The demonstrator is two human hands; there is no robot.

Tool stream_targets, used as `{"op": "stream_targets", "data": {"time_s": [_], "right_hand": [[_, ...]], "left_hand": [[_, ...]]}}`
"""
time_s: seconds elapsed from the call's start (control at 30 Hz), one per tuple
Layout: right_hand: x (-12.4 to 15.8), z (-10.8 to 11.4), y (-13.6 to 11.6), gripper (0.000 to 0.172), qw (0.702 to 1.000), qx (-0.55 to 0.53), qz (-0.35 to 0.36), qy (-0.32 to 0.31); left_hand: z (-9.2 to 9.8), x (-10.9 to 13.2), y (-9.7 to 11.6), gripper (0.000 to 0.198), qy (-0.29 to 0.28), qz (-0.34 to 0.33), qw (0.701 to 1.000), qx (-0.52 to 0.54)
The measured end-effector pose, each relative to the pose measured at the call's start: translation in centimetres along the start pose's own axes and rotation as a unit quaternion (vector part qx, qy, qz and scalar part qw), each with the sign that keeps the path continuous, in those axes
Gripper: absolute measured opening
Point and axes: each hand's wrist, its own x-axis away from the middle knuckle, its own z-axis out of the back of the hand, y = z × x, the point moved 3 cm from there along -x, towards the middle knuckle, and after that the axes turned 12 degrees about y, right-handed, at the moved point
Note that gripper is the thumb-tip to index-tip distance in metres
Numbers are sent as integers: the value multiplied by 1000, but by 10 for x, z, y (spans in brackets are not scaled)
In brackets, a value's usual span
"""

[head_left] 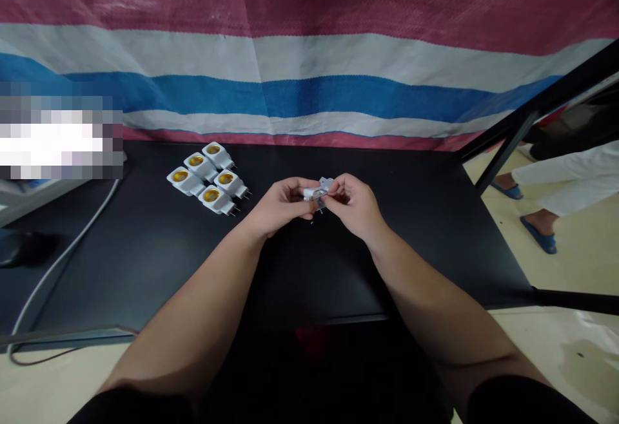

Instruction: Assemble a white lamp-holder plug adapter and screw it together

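Note:
Over the middle of a black table (145, 250), my left hand (280, 203) and my right hand (353, 205) meet around a small white plastic plug part (319, 190). Both hands have their fingers curled and pinched on it. The fingers hide most of the part, and a thin metal pin shows just below it. To the left lie several white plug-in lamp sockets (207, 179) with yellow centres and metal prongs, set close together in two rows.
A striped red, white and blue tarp (309, 57) hangs behind the table. A grey cable (62, 250) runs along the table's left side. At the right, a black frame bar (532, 115) slants up, and another person's legs in blue sandals (536, 234) stand on the floor.

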Motion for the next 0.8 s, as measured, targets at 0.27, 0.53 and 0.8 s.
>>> {"op": "stream_targets", "data": {"time_s": [0.27, 0.53, 0.8], "right_hand": [[-4, 4, 1, 26, 998, -18, -41, -43], [-4, 4, 2, 28, 997, -43, -56, -41], [-2, 4, -3, 18, 1000, -18, 7, -21]], "left_hand": [[-1, 0, -2, 46, -15, -13, 1000, -1], [-1, 1, 0, 45, -5, 8, 1000, 15], [1, -2, -2, 45, 15, 11, 999, 26]]}}
